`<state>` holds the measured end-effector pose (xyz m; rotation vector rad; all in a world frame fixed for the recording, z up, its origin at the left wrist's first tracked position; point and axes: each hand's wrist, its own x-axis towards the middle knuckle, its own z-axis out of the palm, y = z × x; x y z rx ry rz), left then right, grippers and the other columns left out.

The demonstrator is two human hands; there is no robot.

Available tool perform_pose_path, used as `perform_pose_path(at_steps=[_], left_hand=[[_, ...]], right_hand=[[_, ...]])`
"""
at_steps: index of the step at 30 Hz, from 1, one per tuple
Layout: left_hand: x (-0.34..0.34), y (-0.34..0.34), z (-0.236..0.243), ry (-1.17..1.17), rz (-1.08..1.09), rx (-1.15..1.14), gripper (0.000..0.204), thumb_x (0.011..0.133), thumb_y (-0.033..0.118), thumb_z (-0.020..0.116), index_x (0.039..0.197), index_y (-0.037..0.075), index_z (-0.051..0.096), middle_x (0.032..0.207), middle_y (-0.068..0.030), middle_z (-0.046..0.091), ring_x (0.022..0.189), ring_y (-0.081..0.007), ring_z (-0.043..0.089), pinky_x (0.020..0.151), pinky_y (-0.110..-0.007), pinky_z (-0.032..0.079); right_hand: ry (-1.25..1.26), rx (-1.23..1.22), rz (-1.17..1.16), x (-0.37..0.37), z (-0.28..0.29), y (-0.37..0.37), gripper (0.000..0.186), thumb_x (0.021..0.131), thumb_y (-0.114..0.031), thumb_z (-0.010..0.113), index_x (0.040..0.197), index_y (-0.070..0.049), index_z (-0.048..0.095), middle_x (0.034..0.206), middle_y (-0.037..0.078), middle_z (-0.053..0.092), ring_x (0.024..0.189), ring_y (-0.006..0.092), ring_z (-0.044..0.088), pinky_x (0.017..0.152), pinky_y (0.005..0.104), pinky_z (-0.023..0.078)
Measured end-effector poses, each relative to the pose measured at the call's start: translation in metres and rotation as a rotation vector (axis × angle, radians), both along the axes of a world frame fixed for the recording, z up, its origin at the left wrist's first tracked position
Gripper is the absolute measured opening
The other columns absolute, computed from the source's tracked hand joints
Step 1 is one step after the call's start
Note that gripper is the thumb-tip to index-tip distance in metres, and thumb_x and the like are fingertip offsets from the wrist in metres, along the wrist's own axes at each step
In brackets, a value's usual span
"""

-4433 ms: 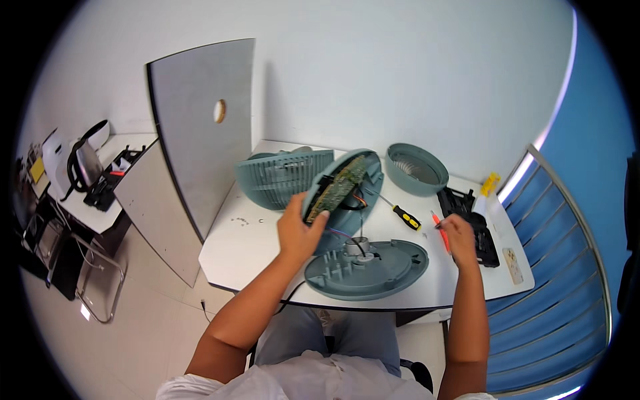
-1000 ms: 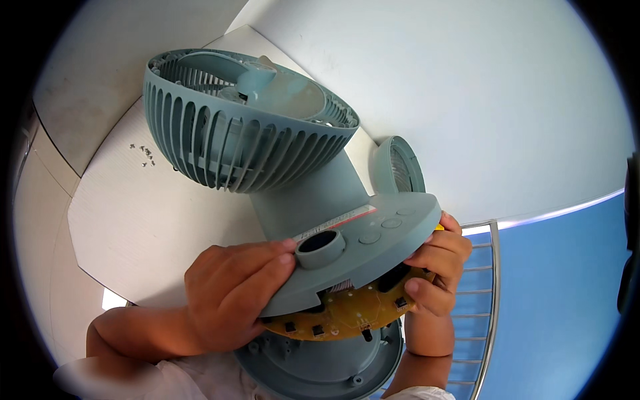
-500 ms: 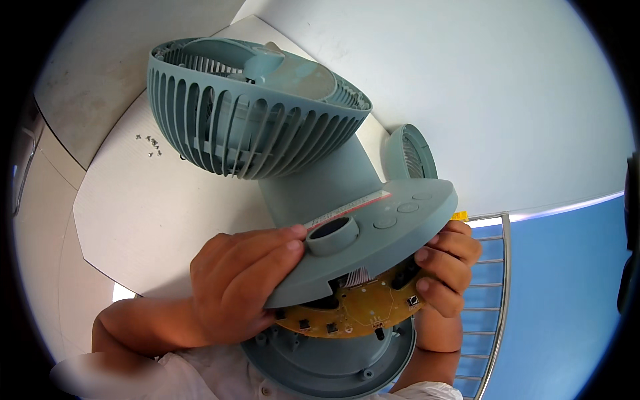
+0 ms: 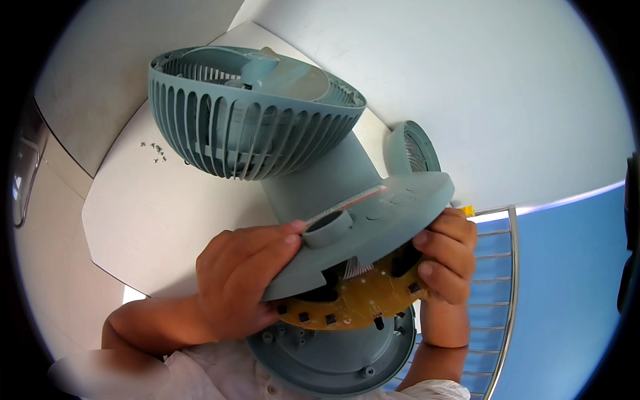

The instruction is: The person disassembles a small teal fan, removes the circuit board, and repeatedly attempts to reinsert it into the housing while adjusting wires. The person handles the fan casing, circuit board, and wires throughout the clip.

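Observation:
A grey-green desk fan is held tilted, its slatted head (image 4: pixel 247 133) up and away from me. Its rounded base (image 4: pixel 407 200), with a raised ring and buttons, faces up. My left hand (image 4: pixel 250 280) grips the base's left side, fingers on top beside the ring. A yellow-brown circuit board (image 4: pixel 357 300) hangs under the base's near edge, joined to it by a ribbon of thin wires (image 4: pixel 358 267). My right hand (image 4: pixel 448 257) is closed at the right edges of the board and base; its thumb is hidden. Below, near my body, sits a round grey-green bottom cover (image 4: pixel 333 363) with screw posts.
Several small screws (image 4: pixel 157 151) lie on the white table (image 4: pixel 133 213) at the left. A round grey-green grille part (image 4: pixel 413 148) stands against the wall side behind the fan. A metal rail rack (image 4: pixel 493 280) and a small yellow object (image 4: pixel 469 211) are at the right.
The base has tipped a little, so its top shows more edge-on and more of the board's gap shows. The fan's head has sunk slightly. Both hands keep their grip.

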<state>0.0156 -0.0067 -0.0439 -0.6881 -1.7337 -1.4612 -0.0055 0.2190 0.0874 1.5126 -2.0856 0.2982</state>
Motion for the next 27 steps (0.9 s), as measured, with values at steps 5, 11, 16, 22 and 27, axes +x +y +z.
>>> perform_pose_path(at_steps=[5, 11, 16, 22, 27], left_hand=[[0.002, 0.002, 0.002, -0.044, -0.058, 0.012, 0.062, 0.06, 0.009, 0.078, 0.116, -0.003, 0.053, 0.107, -0.0204, 0.065, 0.089, -0.0309, 0.065, 0.072, -0.033, 0.05], [0.0, 0.005, 0.003, -0.044, -0.02, -0.029, 0.074, 0.057, 0.011, 0.087, 0.12, -0.002, 0.051, 0.106, -0.02, 0.062, 0.091, -0.0318, 0.063, 0.079, -0.034, 0.051], [0.005, 0.004, -0.001, -0.201, -0.139, -0.008, 0.071, 0.064, 0.002, 0.081, 0.124, -0.001, 0.042, 0.114, -0.013, 0.054, 0.103, -0.0203, 0.056, 0.092, -0.033, 0.043], [0.006, 0.008, -0.003, -0.286, -0.179, 0.094, 0.08, 0.061, 0.022, 0.088, 0.124, 0.0, 0.043, 0.112, -0.0122, 0.057, 0.102, -0.0207, 0.059, 0.089, -0.031, 0.046], [0.005, 0.005, 0.0, -0.28, -0.172, 0.062, 0.098, 0.055, 0.047, 0.089, 0.126, -0.002, 0.042, 0.113, -0.012, 0.056, 0.105, -0.0218, 0.057, 0.091, -0.033, 0.044]], right_hand=[[0.049, -0.057, 0.018, -0.009, 0.001, -0.008, 0.034, 0.064, -0.006, 0.068, 0.096, -0.005, 0.056, 0.097, 0.012, 0.064, 0.079, 0.0277, 0.056, 0.062, 0.0361, 0.043], [0.065, -0.153, -0.031, -0.008, -0.008, -0.005, 0.034, 0.063, -0.003, 0.067, 0.096, -0.007, 0.06, 0.097, 0.009, 0.064, 0.076, 0.0263, 0.055, 0.064, 0.0339, 0.044], [0.055, -0.207, -0.041, -0.008, -0.011, -0.002, 0.032, 0.066, -0.002, 0.065, 0.097, -0.009, 0.059, 0.099, 0.005, 0.062, 0.075, 0.0251, 0.053, 0.064, 0.0336, 0.041], [0.058, -0.287, -0.033, -0.007, -0.021, 0.003, 0.031, 0.067, 0.002, 0.063, 0.095, -0.01, 0.059, 0.098, 0.003, 0.061, 0.075, 0.0231, 0.051, 0.065, 0.0333, 0.038], [0.023, -0.342, -0.046, -0.004, -0.024, 0.006, 0.032, 0.066, 0.006, 0.062, 0.094, -0.01, 0.06, 0.096, 0.002, 0.061, 0.075, 0.023, 0.05, 0.067, 0.0335, 0.037]])
